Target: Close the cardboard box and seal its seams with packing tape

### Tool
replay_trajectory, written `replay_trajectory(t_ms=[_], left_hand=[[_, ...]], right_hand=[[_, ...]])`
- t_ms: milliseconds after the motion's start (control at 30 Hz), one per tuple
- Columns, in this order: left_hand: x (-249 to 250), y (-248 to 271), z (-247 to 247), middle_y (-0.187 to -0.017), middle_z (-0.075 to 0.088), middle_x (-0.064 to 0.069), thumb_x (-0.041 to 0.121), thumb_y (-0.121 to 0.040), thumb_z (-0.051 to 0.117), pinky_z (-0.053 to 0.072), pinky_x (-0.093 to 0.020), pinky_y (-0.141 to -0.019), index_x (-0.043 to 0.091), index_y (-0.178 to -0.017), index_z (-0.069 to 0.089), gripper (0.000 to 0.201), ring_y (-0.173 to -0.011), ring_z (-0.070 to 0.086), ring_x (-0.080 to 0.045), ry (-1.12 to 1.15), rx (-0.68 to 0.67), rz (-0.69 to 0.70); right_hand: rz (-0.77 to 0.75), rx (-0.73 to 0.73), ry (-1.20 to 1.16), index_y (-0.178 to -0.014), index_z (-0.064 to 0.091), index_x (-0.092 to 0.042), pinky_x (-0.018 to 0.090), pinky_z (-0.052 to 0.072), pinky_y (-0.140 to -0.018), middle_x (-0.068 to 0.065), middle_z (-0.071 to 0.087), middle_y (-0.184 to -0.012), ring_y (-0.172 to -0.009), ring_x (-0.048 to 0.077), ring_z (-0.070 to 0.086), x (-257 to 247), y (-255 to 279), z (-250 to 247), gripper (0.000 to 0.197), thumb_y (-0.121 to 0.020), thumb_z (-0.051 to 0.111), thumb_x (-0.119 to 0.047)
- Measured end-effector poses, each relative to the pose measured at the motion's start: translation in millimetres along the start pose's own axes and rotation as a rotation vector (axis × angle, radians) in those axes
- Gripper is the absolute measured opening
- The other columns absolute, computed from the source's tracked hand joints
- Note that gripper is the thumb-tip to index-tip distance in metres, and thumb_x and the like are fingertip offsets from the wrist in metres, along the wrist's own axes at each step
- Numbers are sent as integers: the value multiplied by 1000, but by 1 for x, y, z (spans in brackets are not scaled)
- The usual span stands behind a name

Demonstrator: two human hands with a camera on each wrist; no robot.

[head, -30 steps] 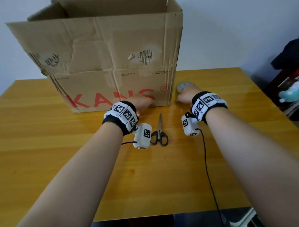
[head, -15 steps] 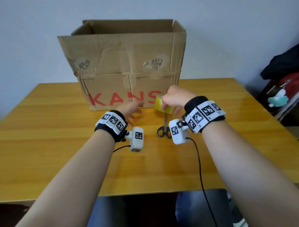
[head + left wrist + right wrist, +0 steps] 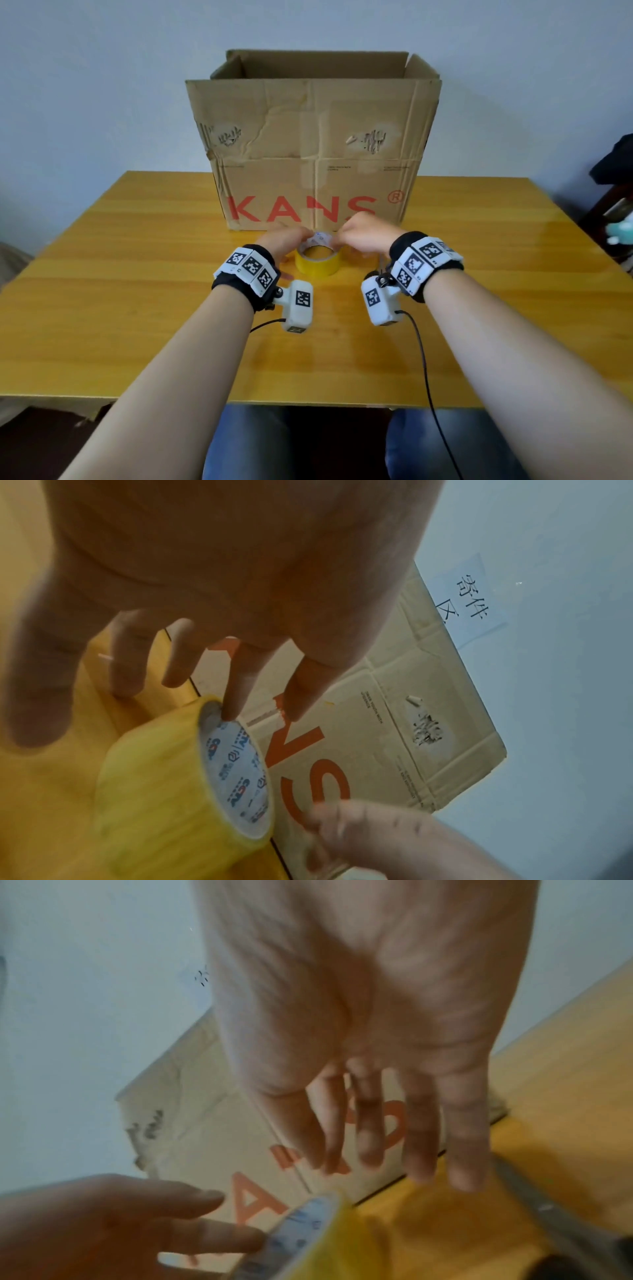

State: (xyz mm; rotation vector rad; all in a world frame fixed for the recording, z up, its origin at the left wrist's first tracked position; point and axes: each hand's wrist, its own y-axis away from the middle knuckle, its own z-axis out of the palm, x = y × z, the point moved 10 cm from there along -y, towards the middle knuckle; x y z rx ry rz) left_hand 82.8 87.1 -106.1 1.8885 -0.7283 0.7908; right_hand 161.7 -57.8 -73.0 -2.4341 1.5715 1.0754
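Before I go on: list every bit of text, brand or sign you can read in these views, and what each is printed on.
"KANS" with a ® mark, red: front of the cardboard box.
"寄件区": paper sign on the wall behind the box, left wrist view; last character partly hidden.
Small black print lines on the box front: too small to read.
Blue and red logos on the tape roll core: blurred, unreadable.
Square black-and-white marker codes on the wristbands: patterns, no text.
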Motion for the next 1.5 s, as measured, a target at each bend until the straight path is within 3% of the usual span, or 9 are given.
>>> replay_trajectory(t_ms=[133, 300, 533, 633, 833, 967, 1200, 1367, 1500], left_hand=[[1, -7, 3, -140, 46, -10, 25, -95, 62, 59, -54, -82, 13, -137, 47, 46, -113, 51, -32, -45, 2, 18], [8, -13, 12, -138, 48, -12, -3, -97, 53, 56, -55, -91, 14, -134, 62, 42, -109, 51, -36, -155, 3, 79], [6, -12, 2, -130, 54, -9, -3, -93, 58, 54, -53, -95, 15, -129, 65, 40, -119, 52, -32, -190, 22, 63], [-1, -16, -25, -129, 53, -14, 9, -92, 61, 54, -53, -94, 2, -134, 50, 44, -111, 55, -35, -87, 145, 1], [11, -9, -124, -152, 33, -13, 9, -93, 56, 41, -41, -105, 13, -157, 10, 79, -128, 48, -29, 456, 569, 135], [37, -8, -117, -100, 54, 2, 1, -95, 45, 46, -44, -91, 31, -156, 18, 72, -76, 52, -10, 532, 388, 221], [42, -15, -94, -132, 55, -7, 6, -80, 60, 51, -46, -85, 37, -152, 23, 87, -99, 55, -25, 443, 302, 244], [50, -24, -91, -136, 56, -15, 11, -70, 67, 53, -52, -92, 23, -153, 24, 94, -122, 57, -41, 364, 339, 280], [78, -3, -107, -138, 44, -12, 16, -74, 64, 56, -38, -87, 12, -147, 30, 80, -118, 54, -35, 284, 542, 360]], right_hand=[[138, 119, 85, -109, 72, -1, 39, 58, -83, 17, 72, -112, -99, 33, 69, 58, -7, -20, 31, -91, 69, -26], [261, -2, 102, -118, 62, -7, 41, 57, -78, 11, 66, -115, -101, 30, 65, 93, -5, 2, 44, -83, 81, -24], [231, 22, 132, -120, 67, -6, 40, 57, -84, 10, 66, -124, -107, 30, 64, 86, -10, 2, 39, -84, 79, -18], [255, 67, 90, -107, 66, -5, 35, 56, -74, 9, 67, -98, -86, 25, 64, 83, -10, -11, 33, -85, 77, -27], [241, 493, -447, -152, 10, -11, 42, 43, -106, 12, 22, -158, -138, 33, 39, 76, -4, -77, 89, -88, 70, -20], [203, 524, -560, -156, 6, -15, 52, 45, -106, 8, 18, -161, -137, 34, 39, 63, -5, -90, 89, -89, 63, -13], [273, 645, -610, -150, 16, -7, 39, 42, -89, 10, 22, -158, -131, 36, 45, 85, 3, -105, 72, -90, 57, -10], [267, 651, -660, -148, 16, -13, 44, 40, -104, 11, 24, -153, -136, 36, 37, 84, 9, -106, 74, -87, 59, -12], [72, 1008, -684, -139, 26, -16, 45, 39, -106, 7, 28, -145, -129, 28, 33, 52, 45, -147, 63, -85, 57, -11]])
